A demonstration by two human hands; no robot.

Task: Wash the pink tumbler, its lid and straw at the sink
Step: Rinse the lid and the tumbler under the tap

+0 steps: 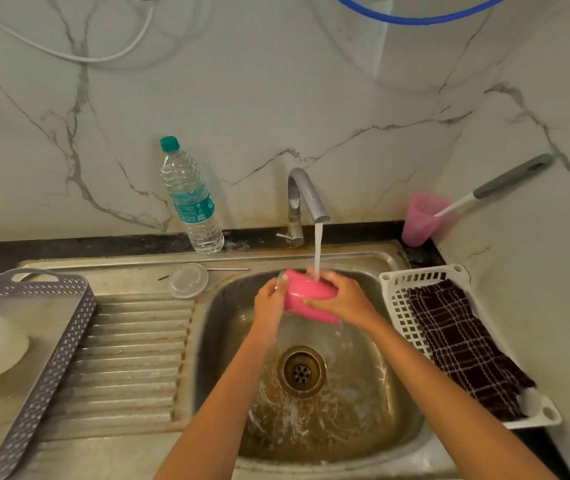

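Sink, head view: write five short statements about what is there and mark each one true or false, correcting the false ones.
1. Water runs from the tap onto the pink tumbler. True.
2. The left hand and the right hand both grip the tumbler. True.
3. The clear lid is fitted on the tumbler. False: it lies apart on the drainboard.
4. The water bottle has a red cap. False: its cap is green.
5. A dark checked cloth lies in the white basket. True.
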